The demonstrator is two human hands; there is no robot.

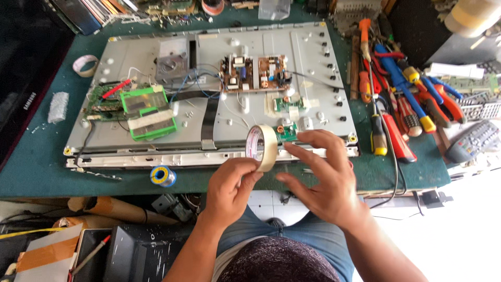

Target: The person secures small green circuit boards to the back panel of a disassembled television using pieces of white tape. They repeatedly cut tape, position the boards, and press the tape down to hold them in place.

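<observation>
While my forearms are reaching up from my lap toward the green surface (31,167), I am gripping a roll of pale masking tape (262,148) in my left hand (229,185), thumb and fingers closed on its lower rim so the roll is standing on edge, just above the near edge of the opened grey panel (313,57). My right hand (323,175) is hovering just beside the roll, palm down, fingers spread and half curled, the index finger pointing at the tape's outer face; it is holding nothing. Behind the roll a small green circuit board (286,131) is lying on the panel. A spool of solder (163,176) is resting to my left.
</observation>
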